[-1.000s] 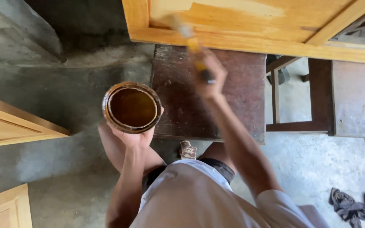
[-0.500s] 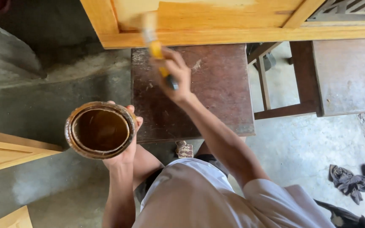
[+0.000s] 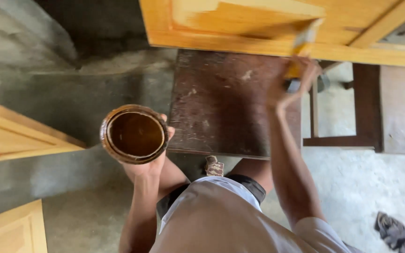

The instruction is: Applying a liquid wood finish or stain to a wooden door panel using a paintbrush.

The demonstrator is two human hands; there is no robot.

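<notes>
**Open tin in one hand, brush on the panel edge**

My worry first. I have the tin (image 3: 134,134) cupped from below in my left hand (image 3: 147,165), fingers curled up round its far side, and it is open, with dark varnish well up inside. It hangs over the bare floor (image 3: 71,93), just left of the dark counter (image 3: 230,100). If my wrist tips while my eyes follow the brush, I judge the liquid would slop over the rim onto the floor or my leg. The tin's sides look coated in drips, so it may also be slick in the grip.

My right hand (image 3: 289,84) is raised and blurred; it is closed round the brush (image 3: 303,44) handle, though I cannot tell exactly how the fingers sit. The bristles lie against the near edge of the door (image 3: 240,28), which rests across the far side of the counter. An overloaded brush there could, I think, run drips down onto the counter top, and pushing hard on that overhanging edge might shift the door.

The two hands are well apart: tin near and left, brush far and right, the counter between them. More pale panels (image 3: 10,136) lie to the left, and a rag (image 3: 399,232) on the floor near right.
</notes>
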